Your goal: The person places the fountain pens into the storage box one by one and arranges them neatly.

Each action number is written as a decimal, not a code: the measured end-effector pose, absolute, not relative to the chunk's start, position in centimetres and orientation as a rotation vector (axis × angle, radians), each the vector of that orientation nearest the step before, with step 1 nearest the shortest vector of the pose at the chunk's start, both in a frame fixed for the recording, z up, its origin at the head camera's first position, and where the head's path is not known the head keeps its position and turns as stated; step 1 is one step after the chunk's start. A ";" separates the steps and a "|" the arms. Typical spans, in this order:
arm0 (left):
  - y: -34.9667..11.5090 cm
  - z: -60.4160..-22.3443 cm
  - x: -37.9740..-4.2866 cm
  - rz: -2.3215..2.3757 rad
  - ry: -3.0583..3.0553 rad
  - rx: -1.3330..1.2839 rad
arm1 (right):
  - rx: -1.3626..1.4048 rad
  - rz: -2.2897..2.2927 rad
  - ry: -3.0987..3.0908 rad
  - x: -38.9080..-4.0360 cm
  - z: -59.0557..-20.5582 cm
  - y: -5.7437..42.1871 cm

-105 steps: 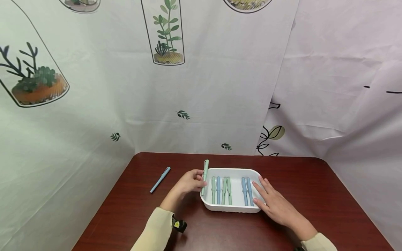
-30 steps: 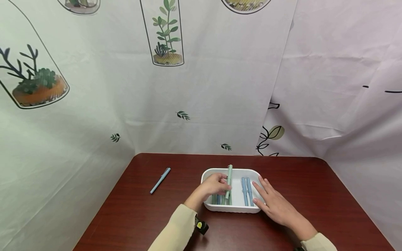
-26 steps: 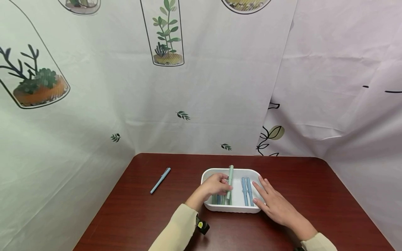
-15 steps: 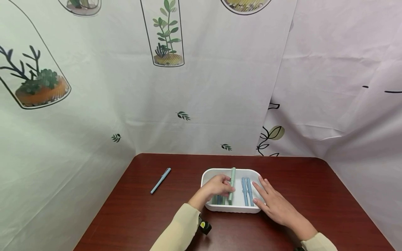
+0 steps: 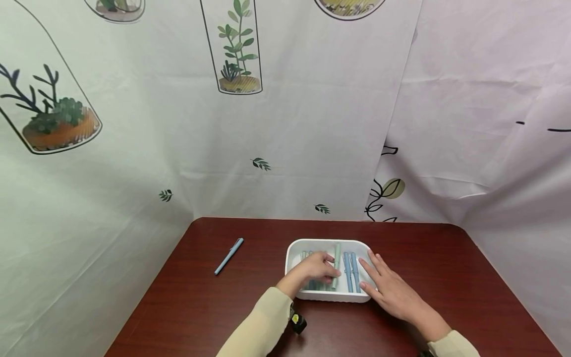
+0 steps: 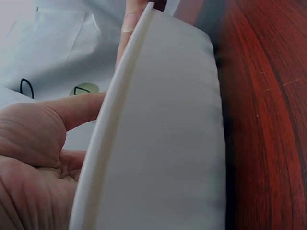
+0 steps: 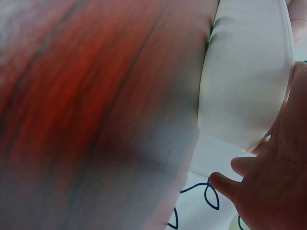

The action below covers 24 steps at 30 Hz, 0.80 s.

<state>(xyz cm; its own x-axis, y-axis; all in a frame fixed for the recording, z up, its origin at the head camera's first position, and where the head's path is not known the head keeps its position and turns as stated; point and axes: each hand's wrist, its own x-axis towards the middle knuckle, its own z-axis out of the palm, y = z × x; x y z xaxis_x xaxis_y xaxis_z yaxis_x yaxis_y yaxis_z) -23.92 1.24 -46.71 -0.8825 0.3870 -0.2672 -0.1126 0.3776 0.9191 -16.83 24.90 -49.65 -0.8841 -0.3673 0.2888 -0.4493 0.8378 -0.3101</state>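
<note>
In the head view a white tray stands on the table. My left hand reaches into it and pinches a green pen between thumb and fingers, the pen lying lengthwise inside the tray. Right of that pen lie two blue pens. Several green and blue pens are partly hidden under the left hand. My right hand rests with spread, straight fingers on the tray's right rim. In the left wrist view the tray wall hides the left fingertips and the pen. The right wrist view shows the right hand against the tray's outside.
A blue pen lies alone on the dark red table, left of the tray. Behind the table hangs a pale cloth printed with plants.
My left hand has carried the green pen from the tray's left edge rightward and lowered it inside, beside the two blue pens. My right hand has stayed at the rim.
</note>
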 end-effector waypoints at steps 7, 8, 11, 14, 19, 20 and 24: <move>2.0 -47.2 -23.9 1.524 2.197 0.220 | 0.623 0.559 -2.820 -17.0 -49.9 24.9; 2.1 -47.3 -23.9 1.512 2.204 0.223 | 0.622 0.560 -2.823 -17.0 -49.9 24.9; 2.3 -47.4 -23.9 1.467 2.228 0.215 | 0.615 0.557 -2.831 -17.0 -50.0 24.9; 2.5 -47.3 -23.9 1.412 2.267 0.209 | 0.610 0.556 -2.835 -17.0 -50.0 24.9; 2.8 -47.1 -23.6 1.347 2.322 0.203 | 0.610 0.544 -2.837 -17.1 -50.1 25.0; 2.8 -47.1 -23.5 1.334 2.336 0.205 | 0.611 0.541 -2.837 -17.1 -50.1 25.0; 3.1 -47.0 -23.4 1.297 2.368 0.202 | 0.609 0.538 -2.840 -17.0 -50.0 25.0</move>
